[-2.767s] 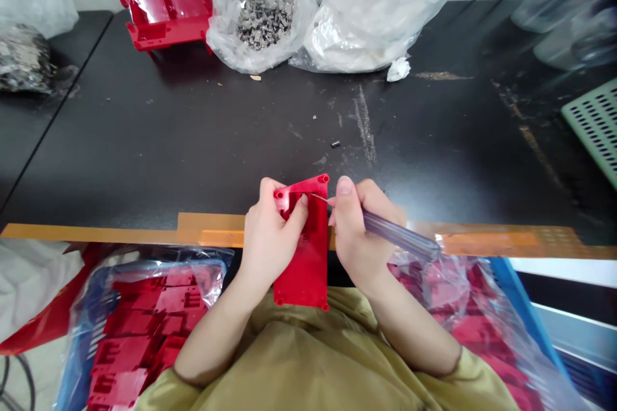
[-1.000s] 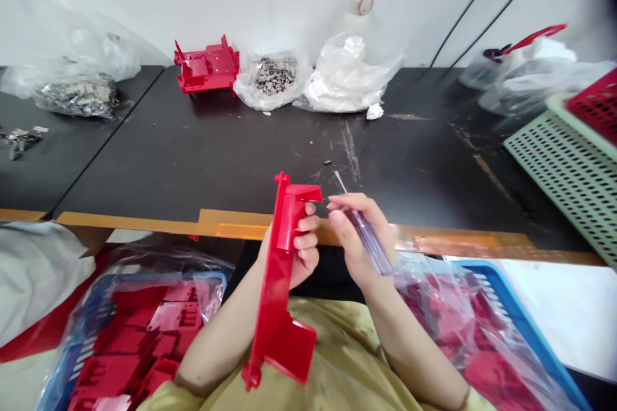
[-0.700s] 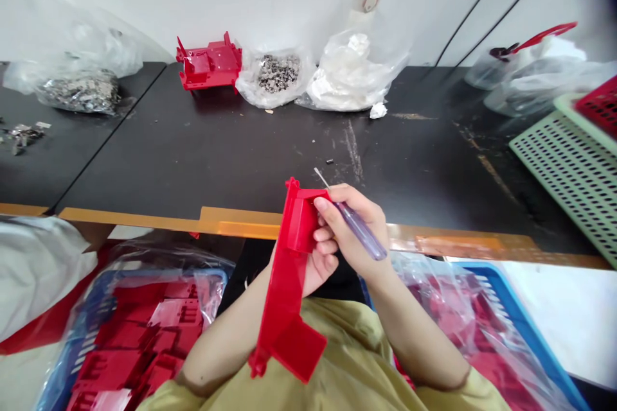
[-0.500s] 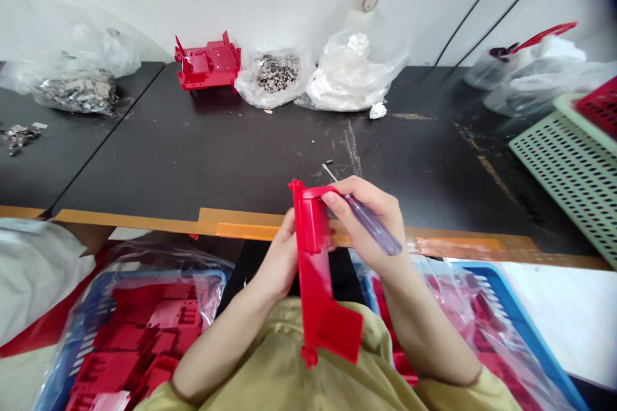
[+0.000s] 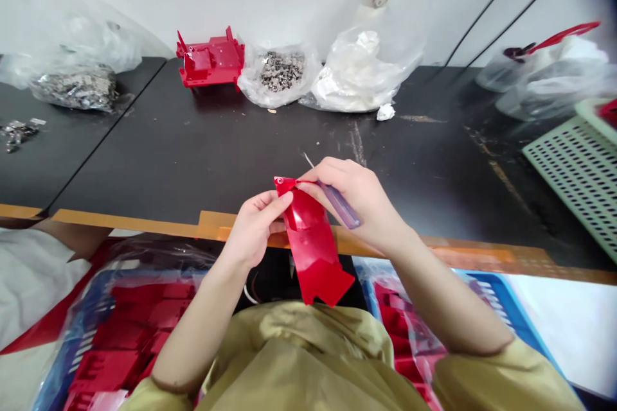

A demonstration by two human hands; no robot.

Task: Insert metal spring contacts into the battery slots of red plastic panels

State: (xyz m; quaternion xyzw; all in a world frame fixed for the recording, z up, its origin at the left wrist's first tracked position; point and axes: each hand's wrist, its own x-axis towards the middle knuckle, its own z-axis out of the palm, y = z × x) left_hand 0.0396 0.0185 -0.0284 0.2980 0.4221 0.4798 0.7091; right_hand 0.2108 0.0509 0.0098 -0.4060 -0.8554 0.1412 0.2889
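Head view: right hand, clasping a screwdriver, partly hides the red part left hand pinches; green basket cut off.

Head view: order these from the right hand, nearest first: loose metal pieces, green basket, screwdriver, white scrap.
1. Screwdriver: in the right hand's grip.
2. White scrap: ahead, slightly right.
3. Green basket: far right.
4. Loose metal pieces: far left.

From here I see a red plastic part, a purple-handled screwdriver, a black tabletop and, right, a slot-patterned pale-green basket.
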